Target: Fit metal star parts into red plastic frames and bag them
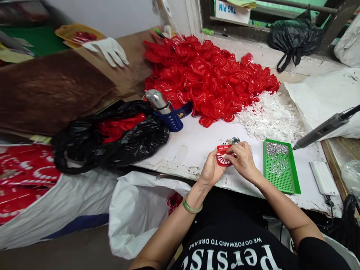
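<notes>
My left hand (pixel 210 168) holds a small red plastic part (pixel 224 148) over the front of the table, its fingers wrapped round the left side and underneath. A white slotted disc (pixel 223 159) lies against the face of that part. From the right, my right hand (pixel 243 159) pinches at the edge of the disc, and its fingertips cover part of it. Just beyond the hands lie a few small dark and pale toothed discs (pixel 235 140). To the right of my right hand is a green tray (pixel 295 176) with small metal screws (pixel 277 148).
A big heap of red plastic parts (pixel 208 75) and a pile of white discs (pixel 274 116) cover the table's back. An electric screwdriver (pixel 323 129) slants above the tray. At left stand a metal flask (pixel 157 99) and a black bag (pixel 135 144); a white sack (pixel 135 210) hangs below.
</notes>
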`<action>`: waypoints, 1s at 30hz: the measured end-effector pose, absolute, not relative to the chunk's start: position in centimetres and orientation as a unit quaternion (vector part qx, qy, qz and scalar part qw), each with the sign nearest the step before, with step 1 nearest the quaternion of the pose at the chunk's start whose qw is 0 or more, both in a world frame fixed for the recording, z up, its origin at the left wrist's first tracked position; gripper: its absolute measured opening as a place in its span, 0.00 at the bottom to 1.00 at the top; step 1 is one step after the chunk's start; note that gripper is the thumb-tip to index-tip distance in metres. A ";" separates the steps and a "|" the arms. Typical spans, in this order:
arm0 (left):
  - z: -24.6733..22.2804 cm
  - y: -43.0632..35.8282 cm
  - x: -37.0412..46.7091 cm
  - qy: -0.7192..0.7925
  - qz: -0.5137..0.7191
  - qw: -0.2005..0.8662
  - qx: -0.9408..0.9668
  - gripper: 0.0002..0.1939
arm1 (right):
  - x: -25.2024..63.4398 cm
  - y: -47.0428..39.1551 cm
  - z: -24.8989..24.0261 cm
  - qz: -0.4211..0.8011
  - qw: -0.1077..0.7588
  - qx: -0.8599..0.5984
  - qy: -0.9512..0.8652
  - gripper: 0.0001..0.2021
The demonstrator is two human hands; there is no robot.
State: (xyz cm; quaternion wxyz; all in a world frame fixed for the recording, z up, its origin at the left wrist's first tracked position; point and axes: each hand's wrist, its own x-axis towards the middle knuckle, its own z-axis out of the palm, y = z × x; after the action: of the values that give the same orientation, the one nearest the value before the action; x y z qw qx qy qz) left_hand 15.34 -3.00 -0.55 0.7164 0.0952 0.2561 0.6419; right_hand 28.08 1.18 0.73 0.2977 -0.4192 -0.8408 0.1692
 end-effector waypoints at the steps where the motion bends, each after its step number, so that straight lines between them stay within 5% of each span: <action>1: -0.7 -3.1 15.4 0.256 0.642 0.716 0.100 0.14 | 28.1 0.9 0.4 0.165 0.323 -0.427 -0.828 0.09; 5: -1.1 -3.4 15.5 0.269 0.639 0.713 0.101 0.15 | 28.4 -0.2 -0.7 0.199 0.375 -0.435 -0.794 0.11; 30: 0.1 -3.9 15.7 0.299 0.624 0.714 0.109 0.21 | 28.7 0.5 0.9 0.200 0.276 -0.421 -0.841 0.09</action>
State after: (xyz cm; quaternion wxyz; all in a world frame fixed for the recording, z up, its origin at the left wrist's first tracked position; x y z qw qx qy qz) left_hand 15.72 -3.94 0.11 0.7140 0.1093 0.2987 0.6238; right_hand 28.71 0.46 0.94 0.2762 -0.4206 -0.8406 0.2005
